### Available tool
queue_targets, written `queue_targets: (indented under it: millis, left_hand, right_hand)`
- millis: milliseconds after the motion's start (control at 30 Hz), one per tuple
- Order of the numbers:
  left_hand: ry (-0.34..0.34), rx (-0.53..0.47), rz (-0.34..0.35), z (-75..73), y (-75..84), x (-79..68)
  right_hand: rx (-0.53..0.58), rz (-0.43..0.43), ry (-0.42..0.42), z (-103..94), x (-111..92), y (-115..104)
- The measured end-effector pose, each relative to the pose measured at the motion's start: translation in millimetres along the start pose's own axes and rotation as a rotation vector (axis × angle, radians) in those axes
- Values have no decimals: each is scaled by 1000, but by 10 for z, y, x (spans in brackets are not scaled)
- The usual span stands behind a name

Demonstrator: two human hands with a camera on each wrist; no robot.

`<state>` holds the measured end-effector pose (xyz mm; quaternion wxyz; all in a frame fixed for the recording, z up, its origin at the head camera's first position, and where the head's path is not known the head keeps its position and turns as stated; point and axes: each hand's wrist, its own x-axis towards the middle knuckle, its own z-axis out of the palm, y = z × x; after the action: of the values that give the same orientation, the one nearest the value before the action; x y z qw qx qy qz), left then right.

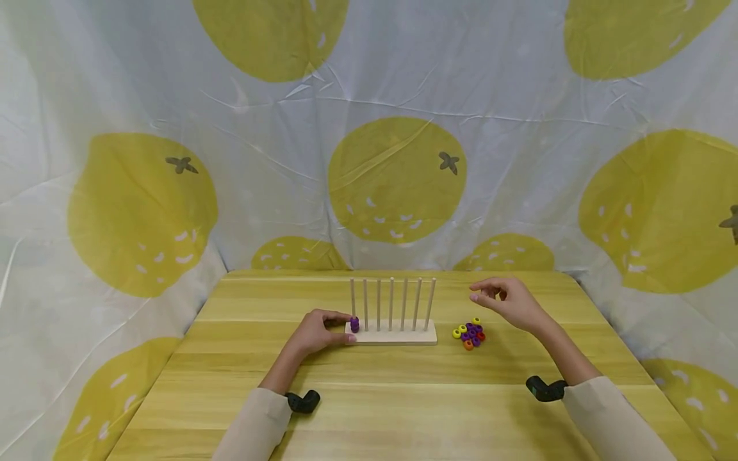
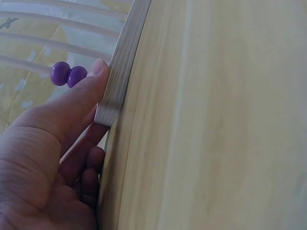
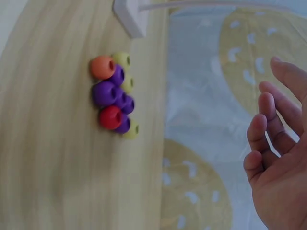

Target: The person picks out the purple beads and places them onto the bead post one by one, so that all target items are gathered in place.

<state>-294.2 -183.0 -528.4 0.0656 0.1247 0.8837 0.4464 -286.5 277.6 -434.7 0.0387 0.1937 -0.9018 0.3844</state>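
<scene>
A pale wooden peg rack (image 1: 398, 335) with a row of several upright thin pegs stands on the table. My left hand (image 1: 316, 333) grips the left end of its base, thumb at the front edge and fingers behind. Two purple beads (image 2: 59, 74) are stacked low on the leftmost peg, close by the left thumb. To the right of the rack lies a small cluster of yellow, purple, red and orange beads (image 3: 104, 94). My right hand (image 1: 510, 302) hovers above and to the right of that cluster, its fingers loosely bent and holding nothing.
The wooden table (image 1: 392, 410) ends at the back against a white curtain (image 1: 277, 153) printed with large yellow fruit. Dark wrist-worn devices (image 1: 544, 388) sit at both sleeve cuffs.
</scene>
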Motion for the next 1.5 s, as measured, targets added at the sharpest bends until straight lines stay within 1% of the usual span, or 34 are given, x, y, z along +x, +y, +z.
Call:
queue_targets:
  millis: [367,567,800,1133,1333,1500]
  left_hand:
    - [5,-2,1,3,8,-13]
    - [7,-2,-1,-2,1,-17]
    - [-11,-12,3,-14,26,-12]
    - [-13,-16,5,1,-11,-7]
    - [-5,-20,0,-9,4,-18]
    - [-6,-21,13,-8,13,-22]
  right_hand:
    - [8,70,3,82,-184,370]
    - [13,105,-4,133,-256,511]
    - [43,97,-8,192,-311,605]
    - [26,109,-18,298,-372,723]
    - [81,128,-57,368,-362,768]
    - [95,158,-50,398,-355,790]
